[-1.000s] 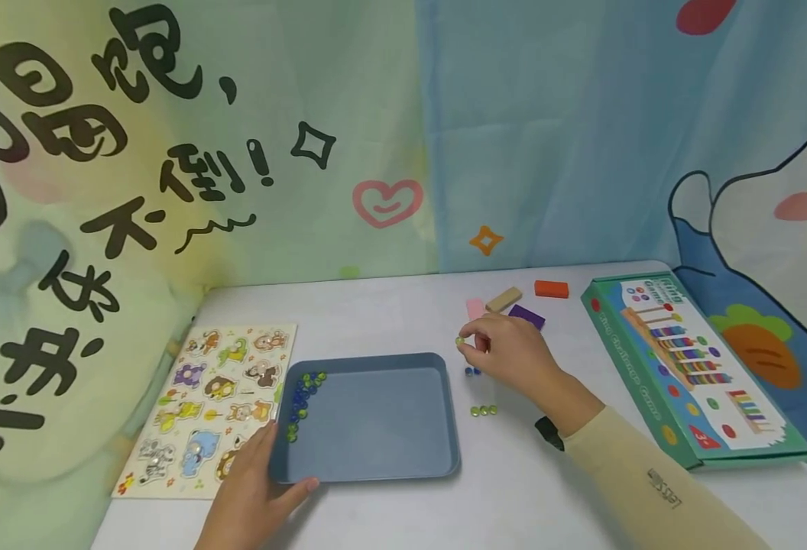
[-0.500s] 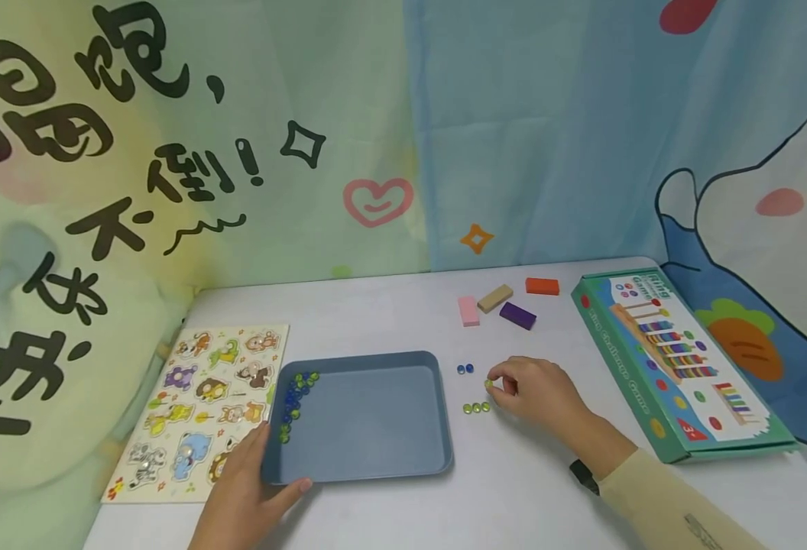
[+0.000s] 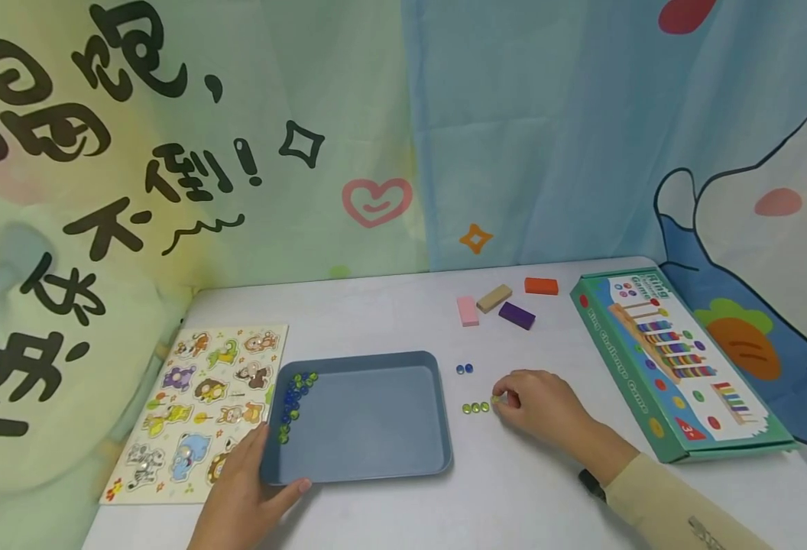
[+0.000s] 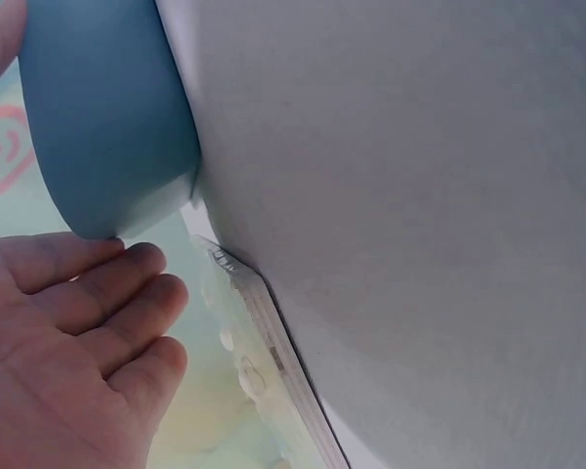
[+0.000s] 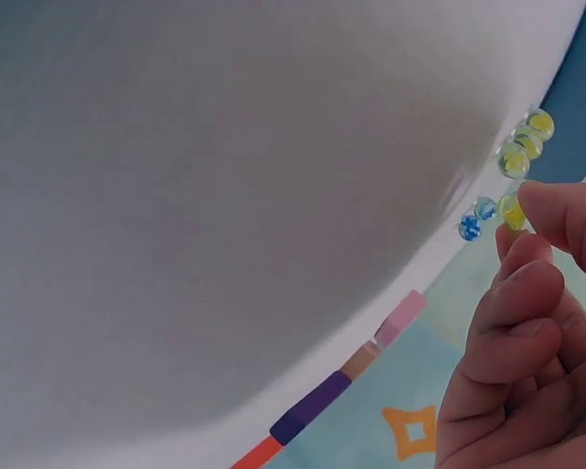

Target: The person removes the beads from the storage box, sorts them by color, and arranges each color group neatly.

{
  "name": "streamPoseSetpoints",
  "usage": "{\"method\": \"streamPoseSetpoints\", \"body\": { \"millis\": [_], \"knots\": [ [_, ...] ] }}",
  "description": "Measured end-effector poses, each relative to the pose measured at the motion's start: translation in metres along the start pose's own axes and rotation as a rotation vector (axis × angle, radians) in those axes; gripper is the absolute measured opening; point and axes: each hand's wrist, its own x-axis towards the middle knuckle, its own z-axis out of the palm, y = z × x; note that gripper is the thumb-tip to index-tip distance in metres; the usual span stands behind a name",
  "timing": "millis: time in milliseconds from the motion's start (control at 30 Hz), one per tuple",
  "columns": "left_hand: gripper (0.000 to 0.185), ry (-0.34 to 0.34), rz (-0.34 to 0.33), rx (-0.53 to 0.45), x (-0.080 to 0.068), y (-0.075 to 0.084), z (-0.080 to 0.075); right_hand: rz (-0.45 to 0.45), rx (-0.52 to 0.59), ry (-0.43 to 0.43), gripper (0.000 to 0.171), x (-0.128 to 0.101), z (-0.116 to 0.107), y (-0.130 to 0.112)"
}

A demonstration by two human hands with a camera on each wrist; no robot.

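Right hand: fingertips curled together, pinching one yellow marble low over the table, at the right end of a green row. Three marbles in that row, touching, long axis running left to right, just right of the tray. Farther back, a blue pair, two marbles side by side, axis also left to right, near the tray's far right corner. Behind those, four blocks: pink, tan, purple, orange, one of each; pink pointing away from the person, tan and purple lying at slants, orange crosswise. Off to the right, one game box, long axis running away and leftward.

Left hand: thumb on the tray's near rim, fingers loosely bent against its near left corner; wrist view shows four fingers side by side next to the tray's rounded edge, resting rather than squeezing. Whether they truly clasp the rim, cannot tell. One tray, blue-grey, rectangular, long axis left to right. Inside, a cluster of blue and green marbles along the left wall, strung from far to near; too small to count exactly. Left of the tray, one animal puzzle, flat, partly under the hand, long axis running away from the person.
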Motion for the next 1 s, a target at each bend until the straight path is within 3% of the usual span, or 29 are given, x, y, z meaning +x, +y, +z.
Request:
{"method": "streamPoseSetpoints", "body": {
  "millis": [333, 1000],
  "knots": [
    [0.120, -0.003, 0.002, -0.011, -0.001, 0.001, -0.001, 0.031, -0.020, -0.057, 0.009, 0.000, 0.003, -0.001],
    [0.121, 0.013, 0.012, -0.010, -0.002, 0.000, 0.000, 0.040, 0.002, -0.046, 0.014, 0.000, -0.006, 0.003]
  ]
}}
